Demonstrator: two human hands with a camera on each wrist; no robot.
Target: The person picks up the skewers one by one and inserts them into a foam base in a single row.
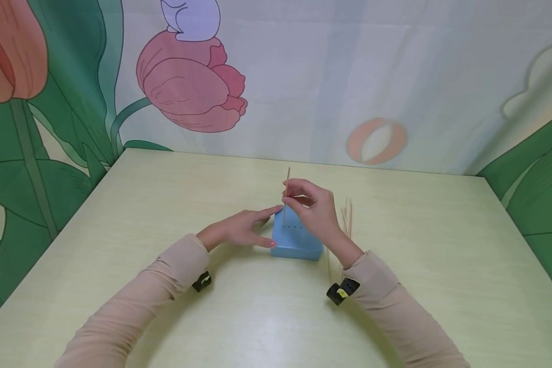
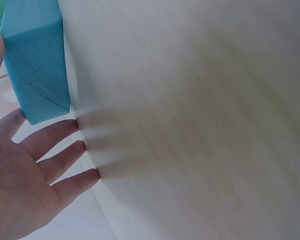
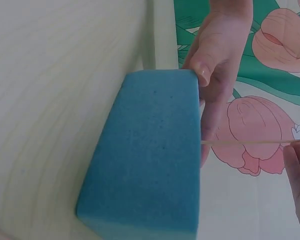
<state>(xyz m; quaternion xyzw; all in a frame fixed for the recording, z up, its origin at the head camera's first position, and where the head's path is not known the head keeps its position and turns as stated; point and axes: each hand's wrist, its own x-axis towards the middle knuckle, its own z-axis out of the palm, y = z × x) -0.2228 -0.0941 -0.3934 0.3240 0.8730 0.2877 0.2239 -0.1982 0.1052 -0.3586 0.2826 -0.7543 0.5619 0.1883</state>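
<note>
A light-blue foam block (image 1: 292,239) lies on the table, with a row of small dark holes across its top. My left hand (image 1: 244,227) is at its left side, thumb and index finger touching its edges. Those fingers are nearly straight, and the others spread beside the block (image 2: 37,75) in the left wrist view. Above the block, my right hand (image 1: 315,207) pinches a thin wooden stick (image 1: 288,179) between thumb and fingers. The stick stands nearly upright, its lower end at the leftmost visible hole. Whether it has entered the hole I cannot tell.
Several loose thin sticks (image 1: 350,217) lie right of the block, partly behind my right wrist. The pale table (image 1: 165,179) ends at a printed cloth backdrop (image 1: 294,92) with flowers. A black wrist strap (image 1: 342,291) is on each forearm.
</note>
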